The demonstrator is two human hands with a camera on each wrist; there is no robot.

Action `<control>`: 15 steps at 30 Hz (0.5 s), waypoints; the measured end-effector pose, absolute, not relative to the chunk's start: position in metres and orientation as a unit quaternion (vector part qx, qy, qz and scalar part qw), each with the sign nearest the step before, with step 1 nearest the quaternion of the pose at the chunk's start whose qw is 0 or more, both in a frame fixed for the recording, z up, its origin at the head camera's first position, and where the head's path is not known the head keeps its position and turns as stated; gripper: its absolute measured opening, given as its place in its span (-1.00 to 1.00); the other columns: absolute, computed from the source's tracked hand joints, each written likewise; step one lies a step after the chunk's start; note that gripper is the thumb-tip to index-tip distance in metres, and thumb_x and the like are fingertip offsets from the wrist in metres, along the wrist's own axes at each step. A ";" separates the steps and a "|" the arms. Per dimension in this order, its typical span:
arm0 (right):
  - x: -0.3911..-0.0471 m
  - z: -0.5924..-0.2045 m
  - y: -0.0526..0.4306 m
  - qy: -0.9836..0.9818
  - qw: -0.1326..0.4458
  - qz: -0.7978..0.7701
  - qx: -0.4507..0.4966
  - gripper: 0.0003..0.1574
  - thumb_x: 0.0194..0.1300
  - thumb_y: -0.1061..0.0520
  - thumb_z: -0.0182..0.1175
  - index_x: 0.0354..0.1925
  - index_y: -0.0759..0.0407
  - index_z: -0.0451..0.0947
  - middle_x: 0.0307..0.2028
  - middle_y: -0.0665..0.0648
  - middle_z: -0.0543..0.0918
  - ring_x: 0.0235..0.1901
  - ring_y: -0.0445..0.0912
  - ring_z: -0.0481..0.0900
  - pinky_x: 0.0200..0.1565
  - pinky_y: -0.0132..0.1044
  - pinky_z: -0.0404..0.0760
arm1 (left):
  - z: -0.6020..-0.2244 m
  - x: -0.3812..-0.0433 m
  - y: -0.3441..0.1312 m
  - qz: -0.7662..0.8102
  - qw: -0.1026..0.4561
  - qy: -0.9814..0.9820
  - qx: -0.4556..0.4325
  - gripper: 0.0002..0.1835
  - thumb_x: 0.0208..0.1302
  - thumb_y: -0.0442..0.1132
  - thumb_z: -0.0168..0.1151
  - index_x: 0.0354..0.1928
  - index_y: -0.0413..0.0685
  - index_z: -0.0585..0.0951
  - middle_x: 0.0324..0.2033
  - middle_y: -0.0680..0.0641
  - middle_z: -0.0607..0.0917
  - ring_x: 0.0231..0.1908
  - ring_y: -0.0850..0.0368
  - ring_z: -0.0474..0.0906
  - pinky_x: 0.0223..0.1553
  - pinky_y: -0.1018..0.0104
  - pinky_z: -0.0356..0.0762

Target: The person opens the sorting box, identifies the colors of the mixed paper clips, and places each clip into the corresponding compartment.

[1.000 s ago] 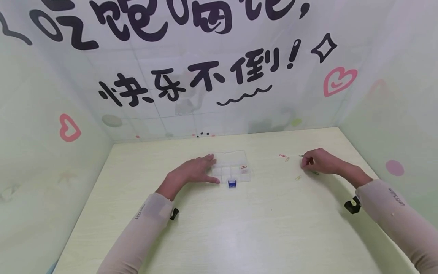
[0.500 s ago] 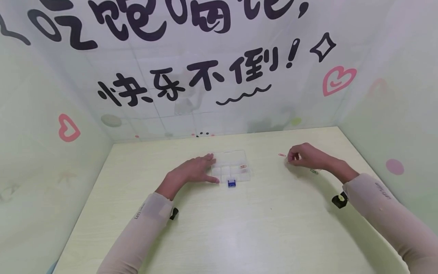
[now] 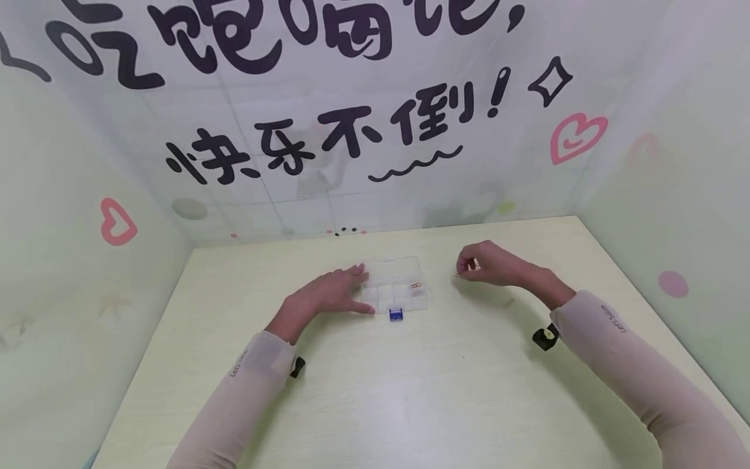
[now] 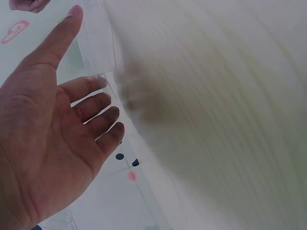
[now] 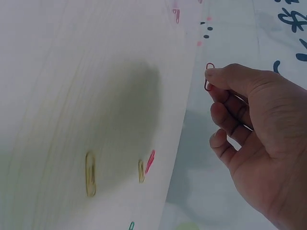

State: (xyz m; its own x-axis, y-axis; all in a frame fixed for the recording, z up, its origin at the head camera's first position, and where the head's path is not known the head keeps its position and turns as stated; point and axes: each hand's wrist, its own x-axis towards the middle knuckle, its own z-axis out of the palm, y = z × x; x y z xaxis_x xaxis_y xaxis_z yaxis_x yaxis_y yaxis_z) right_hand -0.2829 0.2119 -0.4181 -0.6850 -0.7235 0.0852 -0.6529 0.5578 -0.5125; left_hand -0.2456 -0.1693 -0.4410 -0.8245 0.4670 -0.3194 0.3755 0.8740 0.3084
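A clear plastic compartment box (image 3: 394, 270) lies on the table, a red paper clip (image 3: 415, 286) in a right-hand compartment and a blue piece (image 3: 396, 314) at its front edge. At the box's left side rests my left hand (image 3: 335, 291), thumb at the front corner and fingers spread; the left wrist view shows its palm (image 4: 48, 129) bare. To the right of the box, above the table, my right hand (image 3: 489, 263) pinches a red paper clip (image 5: 206, 86) between thumb and forefinger, with the other fingers loosely curled.
In the right wrist view, two gold paper clips, one larger (image 5: 90, 173) and one smaller (image 5: 141, 171), lie on the table with a pink paper clip (image 5: 150, 162) and a green one (image 5: 131, 225). Behind the table stands a wall (image 3: 328, 208) with lettering.
My right hand has moved left across the table, past the loose paper clips, toward the box. My left hand has stayed at the box's left side.
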 end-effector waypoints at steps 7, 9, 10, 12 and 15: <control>-0.285 -0.421 0.182 0.875 0.073 -0.253 -0.407 -0.93 0.38 0.33 0.37 -0.28 0.19 0.72 -0.35 -0.06 0.69 -0.30 -0.17 0.55 -0.20 -0.18 0.61 | -0.440 -0.246 -0.169 0.114 0.200 0.948 0.221 0.09 0.29 0.40 0.36 0.66 -0.04 0.23 0.68 -0.14 0.08 0.61 -0.26 0.11 0.55 -0.17 0.18; -0.286 -0.421 0.175 0.874 0.073 -0.250 -0.411 -0.93 0.38 0.32 0.37 -0.27 0.20 0.73 -0.34 -0.06 0.70 -0.31 -0.16 0.55 -0.20 -0.19 0.61 | -0.440 -0.247 -0.169 0.115 0.199 0.948 0.220 0.09 0.29 0.40 0.36 0.66 -0.04 0.23 0.67 -0.13 0.08 0.61 -0.26 0.11 0.55 -0.15 0.19; -0.286 -0.421 0.171 0.873 0.073 -0.249 -0.413 -0.93 0.38 0.32 0.37 -0.27 0.19 0.73 -0.34 -0.06 0.70 -0.30 -0.17 0.55 -0.19 -0.18 0.61 | -0.440 -0.247 -0.169 0.117 0.199 0.948 0.220 0.09 0.29 0.40 0.37 0.66 -0.04 0.23 0.67 -0.13 0.09 0.61 -0.25 0.12 0.55 -0.15 0.20; -0.287 -0.422 0.165 0.872 0.072 -0.248 -0.415 -0.92 0.39 0.31 0.37 -0.28 0.18 0.73 -0.34 -0.06 0.69 -0.31 -0.17 0.55 -0.19 -0.20 0.61 | -0.440 -0.247 -0.169 0.120 0.199 0.947 0.220 0.09 0.29 0.40 0.37 0.66 -0.04 0.23 0.67 -0.13 0.09 0.60 -0.24 0.13 0.54 -0.14 0.22; -0.287 -0.423 0.157 0.872 0.070 -0.247 -0.417 -0.91 0.38 0.31 0.37 -0.28 0.16 0.72 -0.35 -0.05 0.69 -0.30 -0.16 0.55 -0.18 -0.22 0.60 | -0.440 -0.247 -0.169 0.125 0.201 0.946 0.221 0.09 0.29 0.39 0.38 0.66 -0.05 0.23 0.67 -0.12 0.09 0.60 -0.22 0.14 0.54 -0.12 0.23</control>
State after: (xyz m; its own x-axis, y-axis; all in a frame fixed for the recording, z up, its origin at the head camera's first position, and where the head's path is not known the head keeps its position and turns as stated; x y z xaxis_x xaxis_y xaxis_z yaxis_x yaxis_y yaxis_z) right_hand -0.2865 0.1570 -0.4234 -0.6422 -0.7619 0.0835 -0.6926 0.5302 -0.4891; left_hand -0.2472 -0.1693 -0.4403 -0.8220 0.4675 -0.3251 0.3674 0.8717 0.3243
